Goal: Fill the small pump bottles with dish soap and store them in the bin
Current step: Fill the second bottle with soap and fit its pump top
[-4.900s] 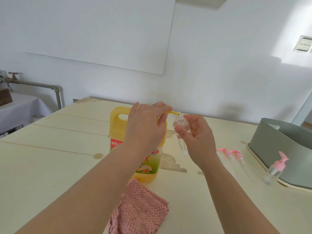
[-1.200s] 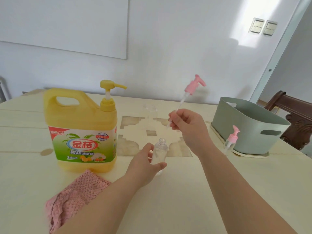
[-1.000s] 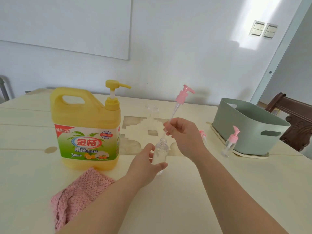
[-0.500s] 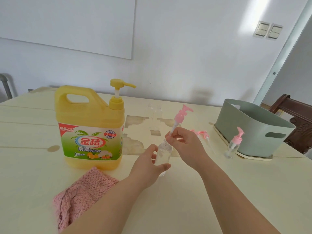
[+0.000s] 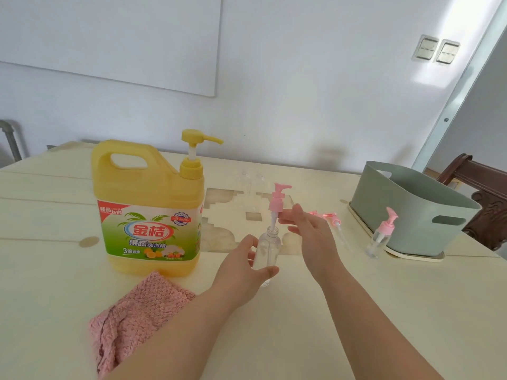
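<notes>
Head view: left hand (image 5: 241, 267) grips clear bottle (image 5: 267, 245); right hand (image 5: 312, 237) seemingly pinches pink pump (image 5: 277, 200).

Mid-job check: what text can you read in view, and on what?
"金桔": logo on the jug label.
"果蔬洗洁精": under the logo.
"新品上市": label's red top corner.
"3倍": label's lower left; characters after it blurred.
"食品用": round badge, barely legible.
Other label print: too small. Nothing else carries readable text.

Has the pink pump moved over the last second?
Yes. The pink pump has dropped: once level with the nozzle of the yellow jug, now below it, tube inside the neck of the small bottle.
</notes>
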Action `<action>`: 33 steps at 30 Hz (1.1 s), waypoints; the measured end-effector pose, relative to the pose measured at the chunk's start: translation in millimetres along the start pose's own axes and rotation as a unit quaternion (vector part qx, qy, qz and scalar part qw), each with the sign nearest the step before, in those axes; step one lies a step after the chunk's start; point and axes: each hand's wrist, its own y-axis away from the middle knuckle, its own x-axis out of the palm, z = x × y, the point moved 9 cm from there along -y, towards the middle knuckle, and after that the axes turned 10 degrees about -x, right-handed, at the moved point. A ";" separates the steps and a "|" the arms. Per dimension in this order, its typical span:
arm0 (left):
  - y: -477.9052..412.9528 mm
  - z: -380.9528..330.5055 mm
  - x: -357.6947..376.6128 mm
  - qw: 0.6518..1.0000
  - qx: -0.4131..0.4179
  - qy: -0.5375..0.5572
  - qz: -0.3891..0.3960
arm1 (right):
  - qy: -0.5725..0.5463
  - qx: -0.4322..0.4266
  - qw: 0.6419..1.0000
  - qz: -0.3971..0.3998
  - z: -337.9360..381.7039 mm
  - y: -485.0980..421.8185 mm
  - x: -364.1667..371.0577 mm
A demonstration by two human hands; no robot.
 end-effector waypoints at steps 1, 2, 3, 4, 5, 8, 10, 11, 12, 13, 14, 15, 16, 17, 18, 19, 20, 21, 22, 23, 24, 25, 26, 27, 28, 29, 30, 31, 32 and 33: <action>0.4 0.2 -0.1 1.000 0.000 0.002 0.001 | -0.014 -0.005 1.000 -0.018 1.1 -0.3 -2.3; 0.6 0.3 0.1 1.000 0.000 0.003 0.001 | -0.031 -0.008 0.999 -0.034 1.7 -0.5 -4.5; 1.1 0.2 -0.1 1.000 0.000 0.004 0.001 | -0.049 -0.008 0.998 -0.045 0.7 -0.6 -6.4; 1.4 -0.1 -0.3 1.000 0.001 0.002 0.001 | -0.071 -0.005 0.996 -0.049 -1.3 -0.8 -7.1; 1.8 -0.8 -0.9 1.000 0.002 0.000 0.000 | -0.091 -0.002 0.995 -0.044 -3.0 -1.0 -6.4; 2.3 -2.2 -1.8 1.000 0.005 -0.001 -0.002 | -0.139 -0.009 0.990 0.006 -2.4 -1.3 2.9; 2.6 -2.6 -1.5 1.000 0.006 0.002 -0.001 | -0.162 -0.012 0.986 0.035 0.9 -0.5 9.9; 2.6 -2.7 -1.3 1.000 0.006 0.001 0.000 | -0.169 -0.008 0.985 0.043 0.4 -0.4 12.1; 2.5 -2.8 -0.9 1.000 0.006 0.000 0.000 | -0.177 -0.001 0.983 0.052 -0.3 -0.2 14.3; 2.1 -2.5 -0.8 1.000 0.005 -0.001 0.000 | -0.181 0.007 0.981 0.061 -2.1 0.2 16.0; 1.8 -2.1 -0.7 1.000 0.005 -0.002 -0.001 | -0.184 0.016 0.980 0.070 -4.1 1.0 17.5; 1.6 -1.8 -0.8 1.000 0.004 -0.004 -0.002 | -0.181 0.025 0.980 0.076 -6.3 2.1 17.9; 1.6 -1.6 -0.9 1.000 0.004 -0.004 -0.004 | -0.173 0.034 0.981 0.077 -8.5 3.1 17.2; 1.6 -1.6 -1.0 1.000 0.004 -0.004 -0.005 | -0.164 0.040 0.983 0.077 -10.3 3.9 16.0; 1.5 -1.5 -0.8 1.000 0.004 -0.004 -0.005 | -0.158 0.041 0.984 0.077 -10.9 4.4 14.8; 1.5 -1.5 -0.8 1.000 0.004 -0.005 -0.005 | -0.151 0.039 0.985 0.076 -11.5 4.4 13.8; 1.3 -1.6 -0.7 1.000 0.003 -0.007 -0.004 | -0.144 0.034 0.986 0.075 -11.1 4.0 13.1; 1.3 -1.6 -0.5 1.000 0.003 -0.007 -0.004 | -0.130 0.028 0.989 0.071 -11.4 2.9 12.2; 1.1 -1.7 -0.3 1.000 0.003 -0.007 -0.003 | -0.112 0.020 0.991 0.067 -11.6 1.4 11.6; 1.1 -1.9 -0.3 1.000 0.003 -0.006 -0.003 | -0.090 0.010 0.994 0.064 -11.4 -0.2 11.2; 1.0 -1.8 -0.6 1.000 0.004 -0.006 -0.003 | -0.066 -0.002 0.996 0.064 -10.4 -1.4 11.5; 1.2 -1.9 -0.5 1.000 0.004 -0.006 -0.003 | -0.048 -0.009 0.997 0.067 -9.5 -1.8 11.9; 1.3 -1.9 -0.7 1.000 0.004 -0.005 -0.003 | -0.050 -0.010 0.996 0.070 -9.1 -1.8 12.9; 1.5 -1.8 -0.7 1.000 0.004 -0.004 -0.002 | -0.069 -0.004 0.995 0.074 -9.5 -1.1 13.9; 1.4 -1.7 -0.6 1.000 0.004 -0.004 -0.001 | -0.100 0.010 0.992 0.077 -10.2 -0.3 14.8; 1.5 -1.7 -0.4 1.000 0.004 -0.004 0.000 | -0.130 0.026 0.988 0.080 -12.8 0.5 15.0; 1.4 -1.6 -0.2 1.000 0.004 -0.004 0.001 | -0.150 0.038 0.984 0.086 -14.5 1.3 15.0; 1.5 -1.5 -0.1 1.000 0.003 -0.004 0.002 | -0.156 0.044 0.982 0.097 -15.9 1.9 15.0; 1.4 -1.4 0.0 1.000 0.003 -0.005 0.002 | -0.152 0.047 0.981 0.107 -15.8 2.4 15.5; 1.4 -1.5 -0.1 1.000 0.003 -0.005 0.001 | -0.143 0.047 0.982 0.113 -15.9 2.5 15.5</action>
